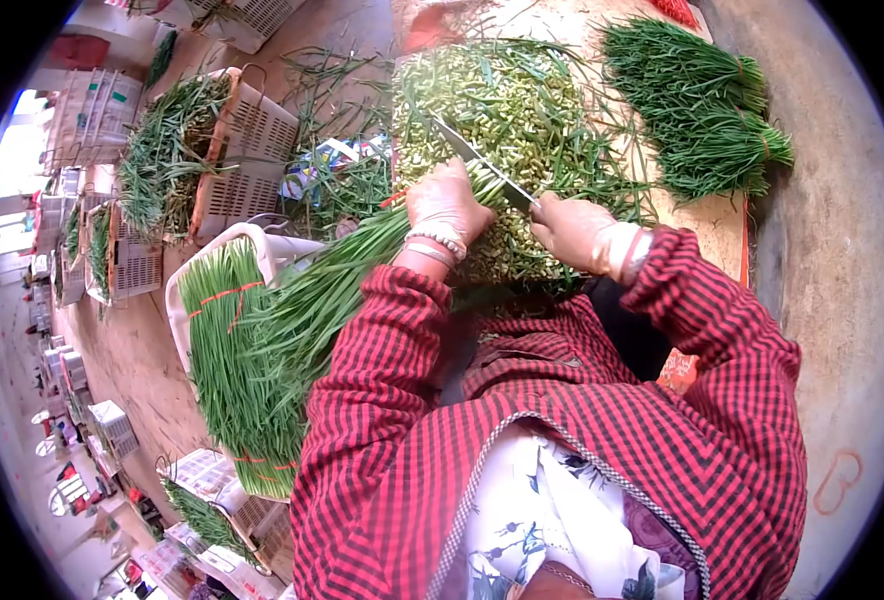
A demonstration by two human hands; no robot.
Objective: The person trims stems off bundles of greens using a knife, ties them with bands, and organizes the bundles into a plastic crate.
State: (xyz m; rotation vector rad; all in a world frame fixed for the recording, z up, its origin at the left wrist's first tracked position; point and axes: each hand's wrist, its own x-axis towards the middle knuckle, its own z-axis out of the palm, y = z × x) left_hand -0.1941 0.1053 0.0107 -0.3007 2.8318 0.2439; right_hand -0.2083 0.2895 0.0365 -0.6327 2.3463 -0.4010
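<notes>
My left hand is wrapped around a bunch of long green chives near its pale ends. The leaves trail down and left over a white container packed with more chives tied in red bands. My right hand grips a knife by its handle, which the fingers mostly hide. Its blade slants up and left across the pale ends, just right of my left hand. Beneath both hands spreads a heap of short pale cut stalks mixed with green bits.
Tied green bundles lie on the board at the upper right. To the left, a plastic basket holds leafy trimmings, with loose leaves on the floor beside it. More crates stand farther left, and a wall edge runs along the right.
</notes>
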